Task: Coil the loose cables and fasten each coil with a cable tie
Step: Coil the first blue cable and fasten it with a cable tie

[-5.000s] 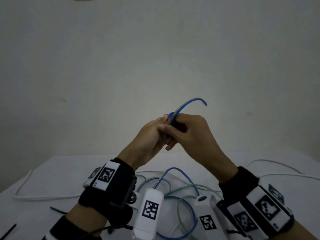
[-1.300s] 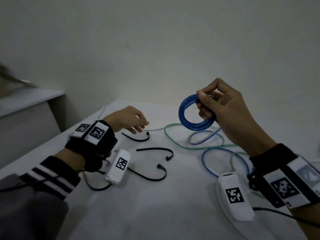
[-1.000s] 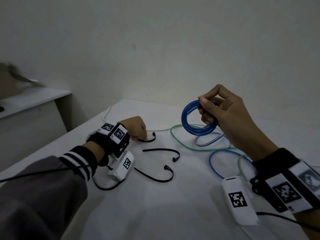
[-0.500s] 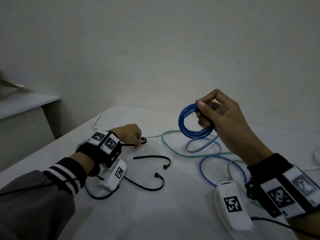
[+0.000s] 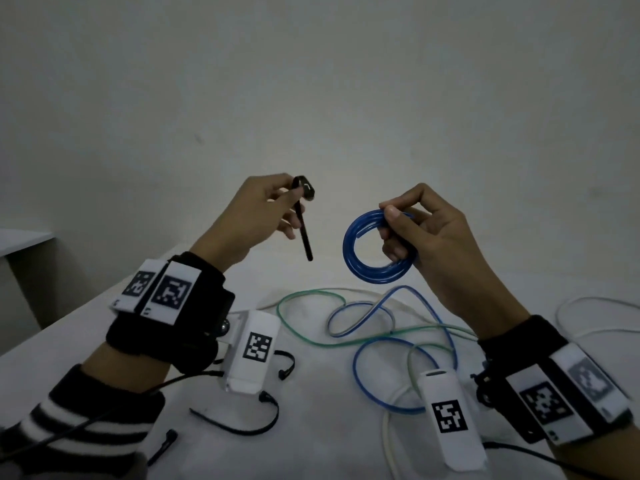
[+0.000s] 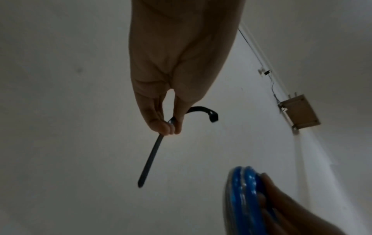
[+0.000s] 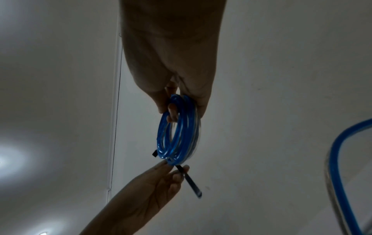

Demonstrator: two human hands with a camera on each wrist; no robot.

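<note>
My right hand point(image 5: 398, 223) holds a small blue cable coil point(image 5: 367, 271) up in the air, thumb and fingers pinching its upper right side. In the right wrist view the blue coil point(image 7: 177, 135) hangs edge-on below that hand. My left hand point(image 5: 287, 199) is raised to the left of the coil and pinches a black cable tie point(image 5: 304, 230) near its head, the tail pointing down. In the left wrist view the cable tie point(image 6: 151, 154) hangs from the pinch, its head curling to the right, with the blue coil point(image 6: 245, 198) at lower right.
On the white table point(image 5: 329, 438) lie a loose green cable point(image 5: 311, 341), a blue cable point(image 5: 360, 375) and white cables point(image 5: 588, 329). Several black cable ties point(image 5: 242, 427) lie near the front left. A grey shelf point(image 5: 20, 237) stands at the far left.
My left hand has lifted off the table with a black cable tie and risen level with the coil. My right hand has kept the blue coil held up.
</note>
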